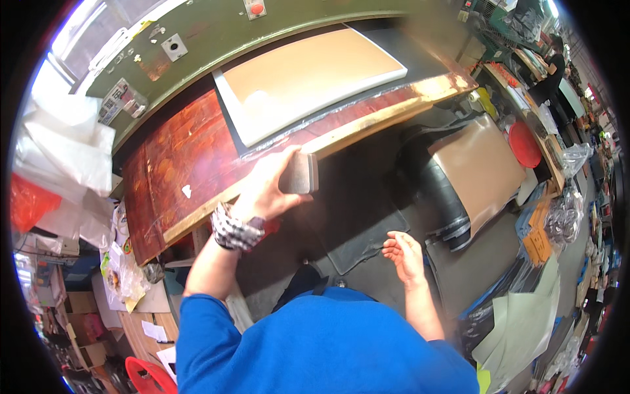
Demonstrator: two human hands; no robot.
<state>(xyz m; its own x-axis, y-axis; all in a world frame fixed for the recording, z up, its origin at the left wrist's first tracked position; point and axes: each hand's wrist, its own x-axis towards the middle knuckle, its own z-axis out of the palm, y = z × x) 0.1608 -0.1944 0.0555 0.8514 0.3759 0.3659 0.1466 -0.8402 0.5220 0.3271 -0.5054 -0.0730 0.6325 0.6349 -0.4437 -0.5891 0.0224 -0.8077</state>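
My left hand (261, 187) reaches forward and grips a small brown-grey rectangular block (302, 173) between thumb and fingers, just off the front edge of the worktable. Its exact kind does not show. A black-and-white checked band (234, 226) circles that wrist. Lower and to the right, my right hand (407, 257) hangs over the floor with its fingers loosely bent and apart, nothing visible in them. On the worn reddish-brown tabletop (187, 154) lies a white-edged board (233, 108) topped by a flat tan sheet (321, 65), on a black mat (420, 56).
A green machine body (210, 36) with a red button (256, 9) runs behind the table. At right, a brown sheet (482, 171) drapes over black rolled material (443, 197). White plastic bags (72, 131) hang at left. A red chair (147, 377) stands lower left.
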